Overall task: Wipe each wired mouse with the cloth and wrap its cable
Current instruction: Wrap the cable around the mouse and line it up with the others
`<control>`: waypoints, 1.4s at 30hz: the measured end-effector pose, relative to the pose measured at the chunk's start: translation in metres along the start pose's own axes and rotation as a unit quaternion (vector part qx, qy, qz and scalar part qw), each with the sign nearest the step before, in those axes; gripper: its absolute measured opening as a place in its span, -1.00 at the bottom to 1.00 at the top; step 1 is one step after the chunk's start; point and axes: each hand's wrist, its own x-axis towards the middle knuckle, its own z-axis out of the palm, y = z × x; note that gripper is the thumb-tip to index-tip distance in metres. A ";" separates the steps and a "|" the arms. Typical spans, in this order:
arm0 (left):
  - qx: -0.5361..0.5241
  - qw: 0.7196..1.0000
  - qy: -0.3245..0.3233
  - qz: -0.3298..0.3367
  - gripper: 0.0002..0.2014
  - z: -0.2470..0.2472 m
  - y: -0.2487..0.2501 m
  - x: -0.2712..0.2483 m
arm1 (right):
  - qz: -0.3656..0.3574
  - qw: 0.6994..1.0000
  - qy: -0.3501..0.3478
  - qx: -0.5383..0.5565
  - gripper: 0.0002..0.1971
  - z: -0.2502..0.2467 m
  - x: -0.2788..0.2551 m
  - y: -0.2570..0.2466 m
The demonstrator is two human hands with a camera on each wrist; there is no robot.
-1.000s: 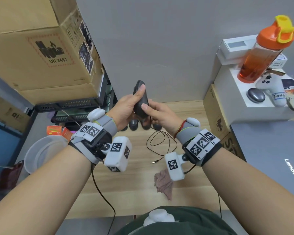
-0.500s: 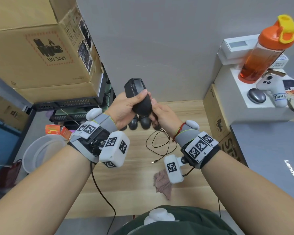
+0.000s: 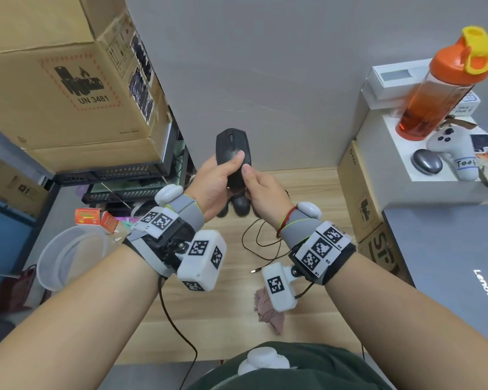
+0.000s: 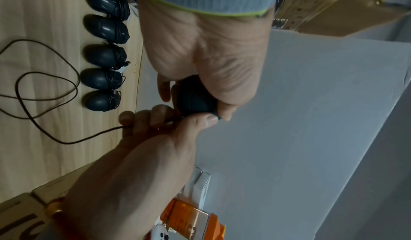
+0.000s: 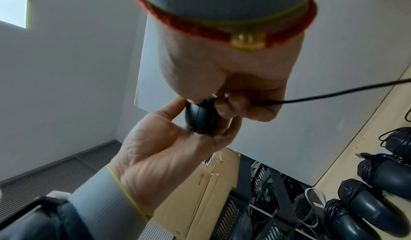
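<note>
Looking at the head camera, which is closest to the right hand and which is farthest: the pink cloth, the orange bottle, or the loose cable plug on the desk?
From the right hand:
1. Cable plug, on the desk just below the wrist.
2. Pink cloth, farther down, near the desk's front edge.
3. Orange bottle, far right, standing on the white box.

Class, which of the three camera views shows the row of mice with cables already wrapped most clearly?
The left wrist view: five wrapped mice lie in an unobstructed row on the wooden table, cables visibly wound round them. The right wrist view catches only some at its lower right edge. In the head view the hands hide most of the row.
</note>
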 end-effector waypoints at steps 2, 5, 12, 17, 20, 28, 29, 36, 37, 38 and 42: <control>-0.001 1.000 -0.008 -0.006 -0.73 -0.002 -0.002 0.001 | -0.009 0.999 -0.006 -0.041 -0.59 0.000 0.001 -0.002; -0.010 1.000 -0.018 -0.020 -0.71 -0.010 0.000 0.002 | 0.001 0.996 -0.042 -0.073 -0.50 -0.005 -0.001 -0.003; 0.066 0.997 -0.021 -0.029 -0.78 -0.026 0.010 0.006 | 0.030 0.996 -0.077 -0.024 -0.58 -0.022 0.005 0.014; 0.231 0.973 -0.002 -0.011 -0.58 -0.047 0.010 0.012 | 0.051 0.996 -0.054 -0.050 -0.70 -0.054 0.010 0.021; 0.317 0.947 0.052 0.014 -0.38 -0.053 0.007 0.013 | 0.041 0.995 -0.021 -0.086 -0.70 -0.066 0.013 0.019; 0.462 0.887 -0.015 0.002 -0.59 -0.055 0.003 0.011 | 0.001 0.997 -0.003 -0.082 -0.77 -0.091 0.016 -0.009; 0.459 0.887 -0.045 -0.009 -0.60 -0.051 0.003 0.009 | -0.003 0.997 -0.005 -0.077 -0.79 -0.091 0.015 -0.013; 0.529 0.829 -0.183 0.012 -0.66 -0.024 0.001 0.001 | -0.029 0.995 -0.045 -0.085 -0.79 -0.071 0.023 -0.021; 0.512 0.836 -0.195 0.012 -0.65 -0.022 0.003 -0.001 | -0.028 0.995 -0.039 -0.085 -0.79 -0.070 0.024 -0.017; 0.491 0.848 -0.199 0.012 -0.64 -0.022 0.006 -0.003 | -0.026 0.996 -0.035 -0.083 -0.79 -0.071 0.025 -0.013; 0.416 0.888 -0.195 0.007 -0.46 -0.026 0.015 -0.006 | -0.012 0.997 -0.036 -0.062 -0.76 -0.073 0.021 0.005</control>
